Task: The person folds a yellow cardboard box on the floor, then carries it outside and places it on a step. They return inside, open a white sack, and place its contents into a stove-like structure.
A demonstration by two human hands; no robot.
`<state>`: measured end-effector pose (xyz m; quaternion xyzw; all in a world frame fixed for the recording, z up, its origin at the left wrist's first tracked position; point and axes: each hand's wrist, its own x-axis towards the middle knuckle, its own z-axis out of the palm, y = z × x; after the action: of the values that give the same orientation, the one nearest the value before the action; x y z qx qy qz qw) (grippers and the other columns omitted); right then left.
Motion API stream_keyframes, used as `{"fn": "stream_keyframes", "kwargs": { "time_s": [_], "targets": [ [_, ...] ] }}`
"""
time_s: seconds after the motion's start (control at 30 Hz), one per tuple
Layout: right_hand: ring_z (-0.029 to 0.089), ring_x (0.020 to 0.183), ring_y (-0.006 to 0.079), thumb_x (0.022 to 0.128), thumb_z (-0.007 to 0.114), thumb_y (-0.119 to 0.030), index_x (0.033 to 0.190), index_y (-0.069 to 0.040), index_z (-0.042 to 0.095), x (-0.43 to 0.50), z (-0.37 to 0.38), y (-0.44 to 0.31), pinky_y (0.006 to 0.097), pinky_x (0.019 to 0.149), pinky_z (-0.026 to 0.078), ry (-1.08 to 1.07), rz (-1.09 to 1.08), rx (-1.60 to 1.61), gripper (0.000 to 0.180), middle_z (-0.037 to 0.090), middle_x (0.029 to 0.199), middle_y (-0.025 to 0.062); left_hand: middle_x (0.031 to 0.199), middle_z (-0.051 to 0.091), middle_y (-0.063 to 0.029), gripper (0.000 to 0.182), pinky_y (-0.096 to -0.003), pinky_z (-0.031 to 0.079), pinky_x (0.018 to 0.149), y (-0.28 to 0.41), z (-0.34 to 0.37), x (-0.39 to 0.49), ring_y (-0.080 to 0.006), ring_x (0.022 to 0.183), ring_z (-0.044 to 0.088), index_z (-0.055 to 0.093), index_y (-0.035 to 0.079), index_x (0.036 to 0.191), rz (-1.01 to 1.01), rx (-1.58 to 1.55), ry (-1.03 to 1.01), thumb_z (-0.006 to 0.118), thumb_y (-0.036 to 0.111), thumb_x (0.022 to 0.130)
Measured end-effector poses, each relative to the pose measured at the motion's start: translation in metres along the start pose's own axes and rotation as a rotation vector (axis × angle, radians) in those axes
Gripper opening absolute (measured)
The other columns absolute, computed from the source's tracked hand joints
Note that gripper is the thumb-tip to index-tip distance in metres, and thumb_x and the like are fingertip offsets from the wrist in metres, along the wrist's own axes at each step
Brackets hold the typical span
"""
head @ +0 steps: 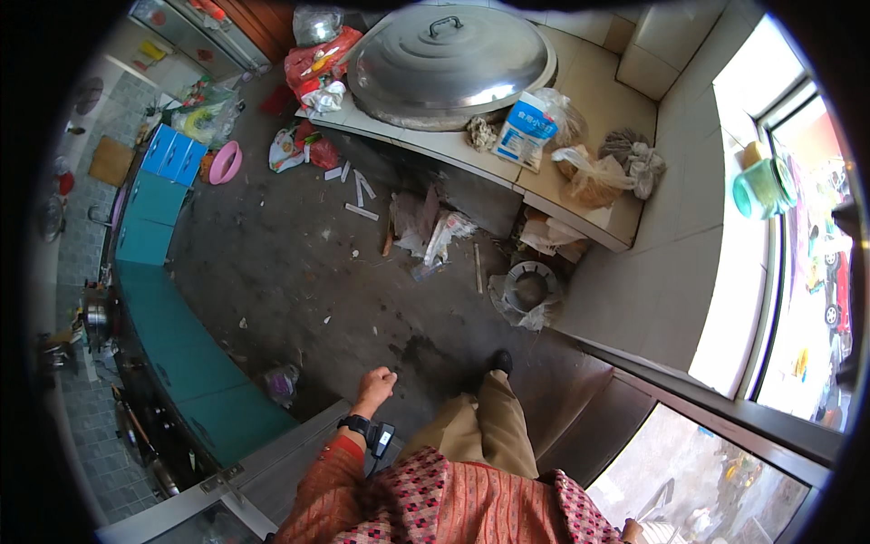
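Note:
My left hand [377, 391] hangs over the dark floor [292, 258] with its fingers curled in and nothing visible in them. A black strap with a small device [382, 438] sits on that wrist. At the bottom edge, only a small part of my right hand [632, 530] shows, beside a door with a glass pane [707, 469]; whether it holds anything is hidden. A grey door panel [285, 469] stands at my left side. Below me are my tan trousers [503, 421] and one dark shoe [501, 362].
Ahead, a tiled stove counter [598, 75] carries a large lidded metal wok [448, 68] and several bags [527, 132]. Teal cabinets [183, 360] line the left. Scraps [435, 228], a stick [478, 267], a ring-shaped metal burner [531, 285] and a pink basin [225, 163] lie on the floor.

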<state>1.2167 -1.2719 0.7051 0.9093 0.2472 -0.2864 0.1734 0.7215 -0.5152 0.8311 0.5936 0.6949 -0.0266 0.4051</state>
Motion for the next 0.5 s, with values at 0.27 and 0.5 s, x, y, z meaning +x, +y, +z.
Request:
{"fn": "stream_keyframes", "kwargs": {
  "time_s": [0.27,0.5],
  "targets": [
    [0.064,0.088,0.0309,0.079,0.065,-0.021,0.089,-0.005,0.067,0.034,-0.061,-0.092,0.0403,0.08,0.048,-0.188,-0.33,-0.17,0.02,0.068,0.09,0.0151,0.073,0.069,-0.0103,0.031,-0.0318,0.051,0.058,0.016,-0.009,0.03,-0.0173,0.059,0.066,0.067,0.003,0.08,0.036,-0.275,0.008,0.059,0.031,0.091],
    [0.062,0.102,0.0338,0.074,0.071,-0.024,0.103,-0.005,0.069,0.075,-0.123,-0.218,0.0379,0.095,0.047,-0.3,-0.34,-0.006,0.035,0.067,0.106,0.0163,0.084,0.072,-0.0078,0.022,-0.0248,0.053,0.065,0.0,-0.051,0.08,-0.0134,0.065,0.067,0.071,-0.001,0.102,-0.02,-0.669,0.071,0.062,0.015,0.09]
  ]
}}
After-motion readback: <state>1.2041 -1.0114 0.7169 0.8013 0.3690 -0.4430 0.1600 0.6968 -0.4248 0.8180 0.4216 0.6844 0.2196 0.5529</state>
